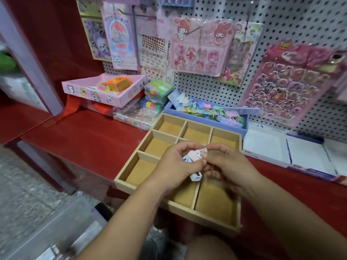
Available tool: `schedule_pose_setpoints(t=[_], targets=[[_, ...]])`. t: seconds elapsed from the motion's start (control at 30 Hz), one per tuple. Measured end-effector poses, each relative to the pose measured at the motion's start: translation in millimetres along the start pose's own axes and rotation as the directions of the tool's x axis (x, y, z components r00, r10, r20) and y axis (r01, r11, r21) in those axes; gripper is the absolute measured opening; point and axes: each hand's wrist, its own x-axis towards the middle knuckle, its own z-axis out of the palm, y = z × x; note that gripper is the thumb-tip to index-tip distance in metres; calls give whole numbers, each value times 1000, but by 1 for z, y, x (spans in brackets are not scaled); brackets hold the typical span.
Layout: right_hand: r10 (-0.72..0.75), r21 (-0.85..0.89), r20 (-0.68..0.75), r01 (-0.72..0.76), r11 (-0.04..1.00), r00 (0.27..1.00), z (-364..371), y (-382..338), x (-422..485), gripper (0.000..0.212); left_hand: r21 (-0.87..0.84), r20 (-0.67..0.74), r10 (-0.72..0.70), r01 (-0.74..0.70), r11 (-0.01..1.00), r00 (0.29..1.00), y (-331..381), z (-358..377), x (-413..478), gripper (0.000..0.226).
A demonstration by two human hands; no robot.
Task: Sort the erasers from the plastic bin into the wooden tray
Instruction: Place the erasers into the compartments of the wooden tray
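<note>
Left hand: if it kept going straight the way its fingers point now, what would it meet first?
The right hand. Both hands pinch the erasers between them over the wooden tray, so the left hand would push straight into it, likely at once. One view cannot fully confirm depth.

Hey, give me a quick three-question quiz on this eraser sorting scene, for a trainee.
1. True or false: the left hand is empty.
2. The bin stands: A) behind the tray, B) left of it, C) inside it.
3. The right hand helps hold erasers over what?
Key: 1 false; 2 A; 3 the tray.
</note>
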Motion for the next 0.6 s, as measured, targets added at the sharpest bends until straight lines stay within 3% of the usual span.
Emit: schedule_pose_setpoints(t=[0.17,0.27,0.43,0.6], targets=[[-41,3,-39,42,999,998,-5,11,7,21,37,29,-36,34,999,999,-10,2,15,23],[-107,-27,-106,105,994,989,-7,10,8,18,53,-41,-51,53,997,998,-10,-2,19,28],[-260,-346,-291,152,926,921,-25,1,15,11,98,-157,-44,60,993,987,-11,-5,20,17],[-419,-683,-315,103,723,852,-52,-13,54,9,77,-206,-62,79,994,977,-11,3,26,15]])
